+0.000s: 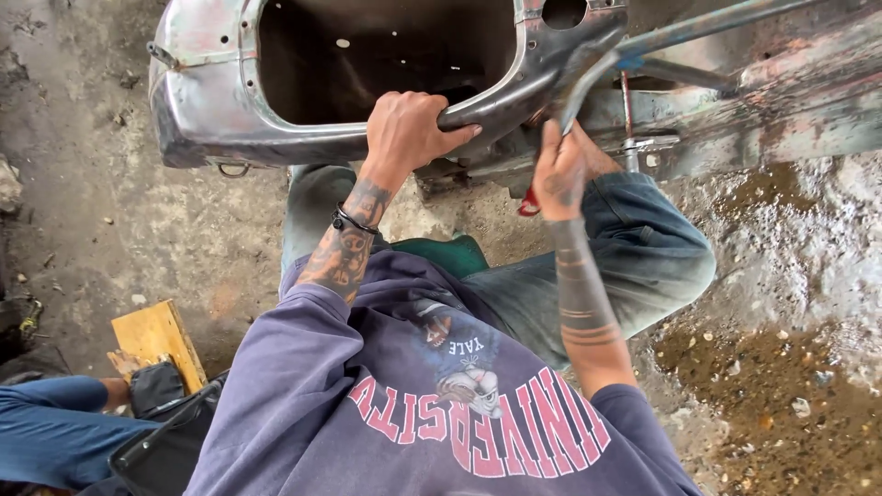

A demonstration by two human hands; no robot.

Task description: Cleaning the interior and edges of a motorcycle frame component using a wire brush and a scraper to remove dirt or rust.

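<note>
A worn, rust-stained sheet-metal car body panel (211,101) with a large dark opening lies at the far side of the scene, above the person's knees. The left hand (409,129) curls tightly over the panel's near rim. Just right of it, the right hand (560,170) closes around a bent grey metal bar (588,78) slanting up toward the panel's right edge. A yellow wooden block (156,335) sits on the dirty concrete floor (110,220) at near left.

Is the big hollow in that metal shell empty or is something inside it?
Empty as far as shown: the shell opening shows only bare dark metal with small holes. Its deeper corners are shadowed.
</note>
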